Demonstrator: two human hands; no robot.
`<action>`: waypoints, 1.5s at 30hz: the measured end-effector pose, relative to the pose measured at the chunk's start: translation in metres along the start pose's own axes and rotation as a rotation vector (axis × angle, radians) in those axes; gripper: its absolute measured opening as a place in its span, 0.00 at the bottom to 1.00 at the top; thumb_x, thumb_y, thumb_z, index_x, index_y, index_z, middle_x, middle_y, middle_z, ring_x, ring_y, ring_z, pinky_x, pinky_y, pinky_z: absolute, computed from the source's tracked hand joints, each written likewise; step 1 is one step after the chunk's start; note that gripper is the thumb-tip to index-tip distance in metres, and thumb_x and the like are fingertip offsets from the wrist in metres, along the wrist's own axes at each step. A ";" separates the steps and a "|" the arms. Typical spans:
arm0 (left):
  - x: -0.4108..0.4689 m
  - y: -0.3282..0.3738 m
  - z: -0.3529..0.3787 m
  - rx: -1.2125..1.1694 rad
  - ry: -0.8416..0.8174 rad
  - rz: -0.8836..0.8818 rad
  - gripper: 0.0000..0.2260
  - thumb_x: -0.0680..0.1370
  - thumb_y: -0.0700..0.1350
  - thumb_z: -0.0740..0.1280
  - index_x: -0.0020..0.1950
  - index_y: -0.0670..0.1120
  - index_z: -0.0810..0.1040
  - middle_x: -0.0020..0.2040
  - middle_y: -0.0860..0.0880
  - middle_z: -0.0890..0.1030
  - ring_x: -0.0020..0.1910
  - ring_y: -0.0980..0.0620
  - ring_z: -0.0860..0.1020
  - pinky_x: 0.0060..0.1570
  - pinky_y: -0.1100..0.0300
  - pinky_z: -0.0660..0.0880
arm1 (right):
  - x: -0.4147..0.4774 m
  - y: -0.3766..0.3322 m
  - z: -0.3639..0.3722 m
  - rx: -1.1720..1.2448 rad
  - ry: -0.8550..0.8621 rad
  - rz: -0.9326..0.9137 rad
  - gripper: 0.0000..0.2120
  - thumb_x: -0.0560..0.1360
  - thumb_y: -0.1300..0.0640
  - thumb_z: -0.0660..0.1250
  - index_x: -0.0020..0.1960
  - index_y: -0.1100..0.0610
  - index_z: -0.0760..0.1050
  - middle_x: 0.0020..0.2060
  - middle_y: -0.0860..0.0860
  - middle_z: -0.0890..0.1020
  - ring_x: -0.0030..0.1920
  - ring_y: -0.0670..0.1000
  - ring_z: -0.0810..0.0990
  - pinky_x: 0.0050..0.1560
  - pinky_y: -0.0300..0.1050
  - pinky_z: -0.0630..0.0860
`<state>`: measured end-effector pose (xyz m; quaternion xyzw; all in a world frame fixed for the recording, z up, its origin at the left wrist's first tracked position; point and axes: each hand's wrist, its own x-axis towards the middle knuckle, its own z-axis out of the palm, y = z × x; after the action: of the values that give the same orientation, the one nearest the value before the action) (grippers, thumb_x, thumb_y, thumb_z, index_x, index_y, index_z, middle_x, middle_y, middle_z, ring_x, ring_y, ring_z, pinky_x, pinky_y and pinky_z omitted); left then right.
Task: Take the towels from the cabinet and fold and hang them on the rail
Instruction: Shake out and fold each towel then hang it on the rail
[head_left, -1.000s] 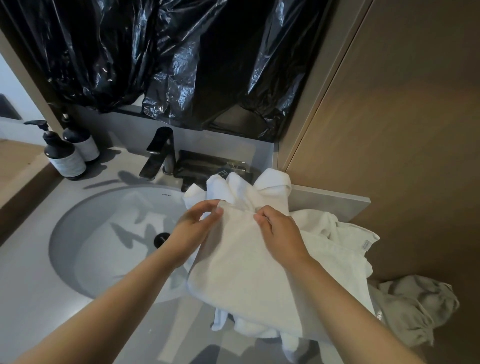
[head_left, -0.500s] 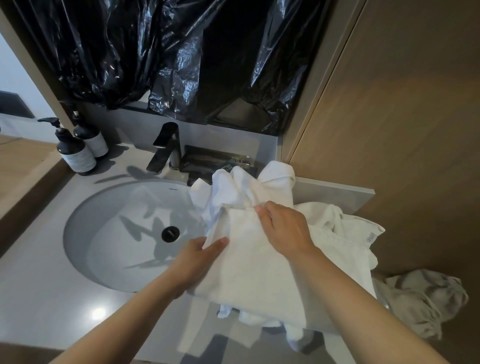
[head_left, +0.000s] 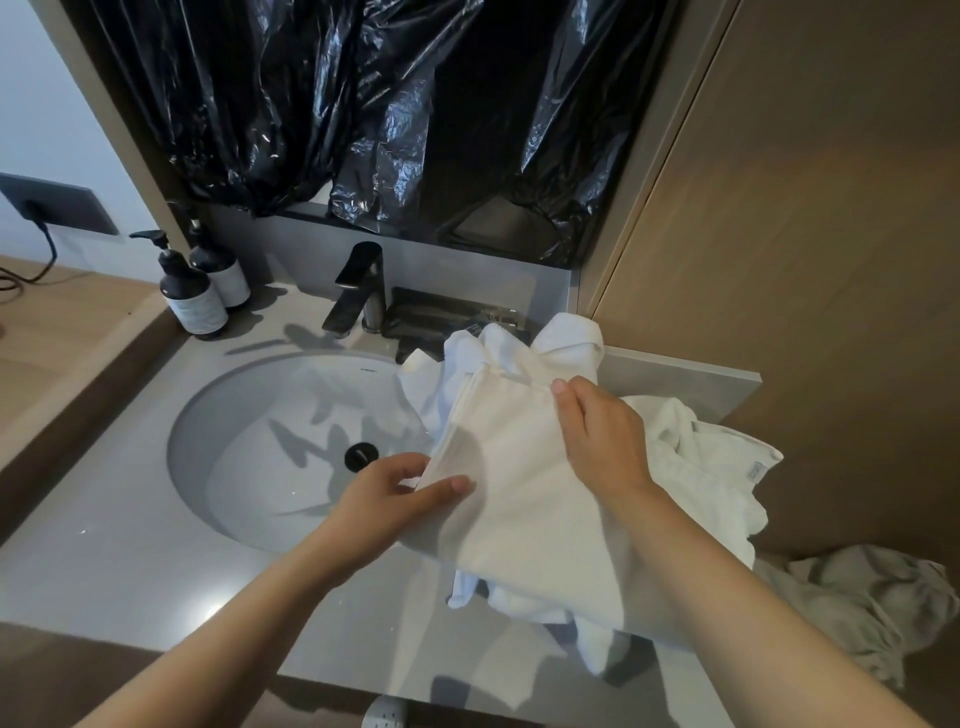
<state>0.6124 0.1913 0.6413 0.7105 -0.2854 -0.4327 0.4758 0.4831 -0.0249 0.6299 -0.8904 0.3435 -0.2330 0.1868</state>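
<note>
Fingers (head_left: 452, 486) of the left hand (head_left: 387, 499) pinch the near left corner of a folded white towel (head_left: 524, 493), thumb on top and the other fingers beneath the layered edge. Fingers (head_left: 563, 395) of the right hand (head_left: 597, 436) are curled over the towel's far edge and grip it, with the palm lying on the cloth. This one towel stretches flat between both sets of fingers, tilted down toward the person.

Directly under it, and spilling out beyond the right fingers, lies a rumpled heap of white towels (head_left: 701, 467) on the tabletop (head_left: 104, 561); how many are in the heap I cannot tell. One grey crumpled cloth (head_left: 872, 597) sits lower, well past the right wrist.

Just beyond the left fingers is a round sink basin (head_left: 249, 467) sunk in the tabletop, with a black drain (head_left: 361, 456) and hand shadows in it. Past the basin, above the fingers, stands one dark faucet (head_left: 358, 291), and beside it a dark tray (head_left: 431, 317) whose contents are too dim to tell. Two dark pump bottles (head_left: 192, 296) stand together far to the left of the left fingers; what they hold cannot be seen. Black plastic sheeting (head_left: 363, 104) hangs above everything, and a wood panel (head_left: 805, 260) rises beyond the right fingers.
</note>
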 end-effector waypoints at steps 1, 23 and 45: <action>-0.001 -0.001 0.000 0.020 0.007 0.005 0.16 0.68 0.63 0.74 0.47 0.53 0.83 0.45 0.54 0.85 0.43 0.57 0.84 0.46 0.59 0.79 | -0.001 0.001 -0.002 0.021 0.013 0.003 0.19 0.83 0.45 0.51 0.35 0.50 0.59 0.28 0.46 0.70 0.32 0.56 0.71 0.34 0.48 0.63; -0.019 -0.018 0.006 0.017 0.048 -0.088 0.20 0.72 0.64 0.65 0.49 0.48 0.82 0.46 0.50 0.85 0.45 0.51 0.83 0.51 0.52 0.80 | -0.010 -0.008 0.005 -0.105 -0.385 0.014 0.16 0.81 0.45 0.58 0.61 0.54 0.76 0.55 0.52 0.77 0.58 0.56 0.73 0.61 0.53 0.69; 0.060 -0.049 0.023 -0.291 0.107 -0.328 0.22 0.74 0.57 0.71 0.48 0.38 0.78 0.39 0.47 0.84 0.36 0.47 0.82 0.38 0.59 0.76 | -0.075 0.020 -0.040 0.044 -0.157 0.201 0.15 0.82 0.51 0.59 0.67 0.52 0.72 0.63 0.46 0.74 0.63 0.47 0.71 0.65 0.42 0.67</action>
<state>0.6194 0.1509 0.5715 0.6933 -0.0747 -0.5027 0.5110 0.4015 0.0067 0.6309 -0.8628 0.4100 -0.1501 0.2549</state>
